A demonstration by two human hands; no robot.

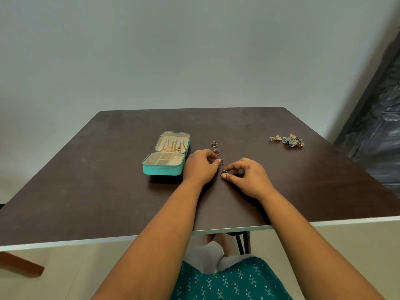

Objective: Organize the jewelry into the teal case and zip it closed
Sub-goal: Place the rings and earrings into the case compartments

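The open teal zip-around jewelry case (162,168) lies left of frame centre on the dark brown table (86,180), lid (173,142) folded back away from the viewer. Thin gold chains (172,146) hang across the cream lining of the lid; the cream divided compartments (164,161) of the base face up.

The left hand (200,167) rests just right of the case base, fingers curled, fingertips pinching a small gold ring (221,161) at its right side. The right hand (249,176) sits just right of it, thumb and forefinger narrowly closed on a second gold ring (224,173) that touches the tabletop. Both held rings lie near the case's right edge, outside it.

Two more gold rings (213,144) (216,151) lie loose on the table in a line above the left hand, apart from both grips.

A mixed pile of grey and gold jewelry pieces (289,140) lies well apart at the right of the table, near its far edge.
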